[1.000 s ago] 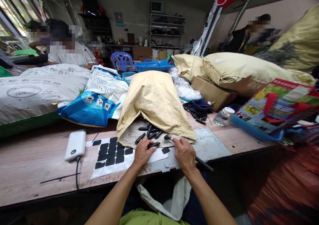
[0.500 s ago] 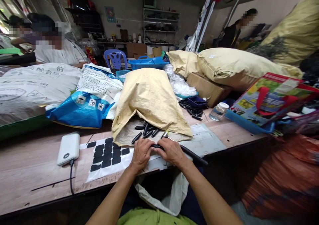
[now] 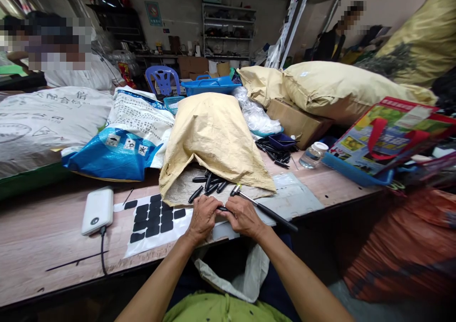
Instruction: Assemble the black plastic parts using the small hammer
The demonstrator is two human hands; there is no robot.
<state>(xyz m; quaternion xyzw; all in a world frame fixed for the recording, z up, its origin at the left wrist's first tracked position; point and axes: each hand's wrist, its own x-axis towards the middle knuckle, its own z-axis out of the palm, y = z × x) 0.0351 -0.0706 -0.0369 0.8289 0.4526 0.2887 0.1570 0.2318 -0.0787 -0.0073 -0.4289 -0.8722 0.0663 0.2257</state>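
Observation:
Both hands meet at the table's front edge, pinching a short black pen-like piece [image 3: 223, 208] between them. My left hand [image 3: 204, 216] closes on its left end, and my right hand [image 3: 245, 214] on its right end. Just behind my right hand lies a small hammer [image 3: 265, 209] with a metal head and black handle. Several similar black pieces [image 3: 211, 187] rest in the open mouth of a tan woven sack [image 3: 213, 132]. Left of my hands is a white sheet with black rounded-square stickers [image 3: 154, 220].
A white power bank [image 3: 98, 210] with a cable lies left. Behind are a blue-and-white sack [image 3: 123, 137], more black pieces [image 3: 276, 152], a clear jar [image 3: 313, 155] and a shopping bag in a blue tray [image 3: 356, 167]. An open white bag [image 3: 245, 286] hangs below the edge. Other people are farther back.
The view has shifted slightly. My hands remain together on the black piece, with the fingers a little changed in position, and more of the hammer's shaft shows.

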